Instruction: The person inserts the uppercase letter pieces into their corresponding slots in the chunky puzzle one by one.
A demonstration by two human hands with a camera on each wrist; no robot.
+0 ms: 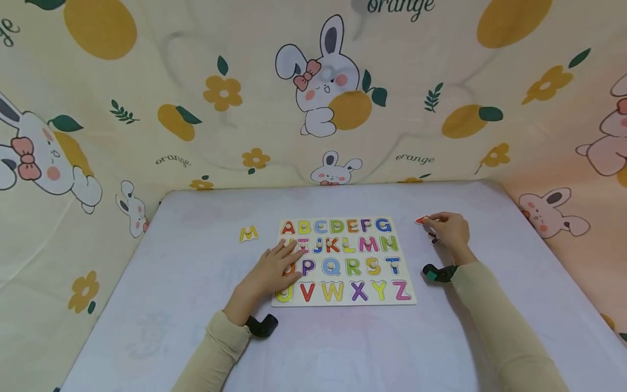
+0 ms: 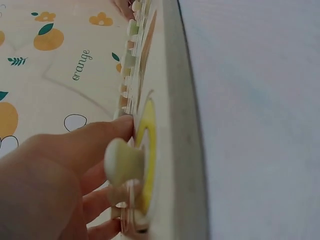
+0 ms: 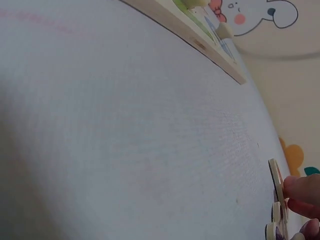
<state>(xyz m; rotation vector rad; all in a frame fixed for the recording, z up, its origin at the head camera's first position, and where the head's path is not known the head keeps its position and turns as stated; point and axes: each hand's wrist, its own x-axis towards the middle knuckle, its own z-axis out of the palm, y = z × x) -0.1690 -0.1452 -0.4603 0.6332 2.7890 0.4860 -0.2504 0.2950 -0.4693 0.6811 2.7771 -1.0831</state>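
Note:
My left hand rests on the left side of the wooden alphabet board, fingers spread over some letters. In the left wrist view its thumb lies beside the knob of the yellow U. To the right of the board, my right hand pinches a red letter piece at the table surface. Another, dark-coloured piece lies partly hidden below that hand. In the right wrist view the fingers touch a thin wooden piece, with more pieces just below.
A loose yellow-orange M-shaped piece lies left of the board. White cloth covers the table. Behind it hangs a rabbit-and-orange patterned curtain. Black wrist cameras are strapped at both wrists.

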